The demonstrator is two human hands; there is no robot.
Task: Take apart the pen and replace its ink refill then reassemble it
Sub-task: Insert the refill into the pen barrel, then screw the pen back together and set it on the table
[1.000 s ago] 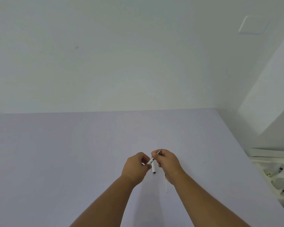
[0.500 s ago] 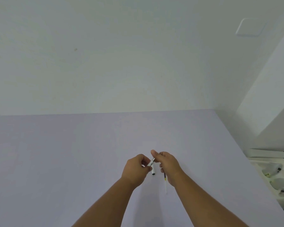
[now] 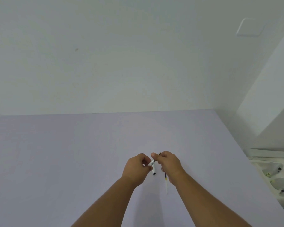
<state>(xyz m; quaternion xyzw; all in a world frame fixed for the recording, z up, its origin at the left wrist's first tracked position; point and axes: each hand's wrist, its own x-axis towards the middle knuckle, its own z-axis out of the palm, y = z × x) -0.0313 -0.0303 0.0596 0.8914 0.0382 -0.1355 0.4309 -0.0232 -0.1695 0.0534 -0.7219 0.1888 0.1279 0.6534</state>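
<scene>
both hands on pen parts above table point(image 3: 72, 161)

l hand point(image 3: 135, 168) pinching white pen barrel point(image 3: 152, 163), r hand point(image 3: 168, 164) pinching its other end, tip pokes out past r thumb. white cap piece point(image 3: 154, 171) just below barrel, can't tell if held. refill point(image 3: 166, 181) hangs under r hand, just right of barrel. white tray point(image 3: 269, 174) far right of barrel.

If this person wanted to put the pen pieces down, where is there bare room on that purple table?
Nearly all of the table is bare: the wide stretch left of the left hand, and the strip between both hands and the wall. The only crowded spot lies around the right hand, where the white pen part and the refill are.
</scene>
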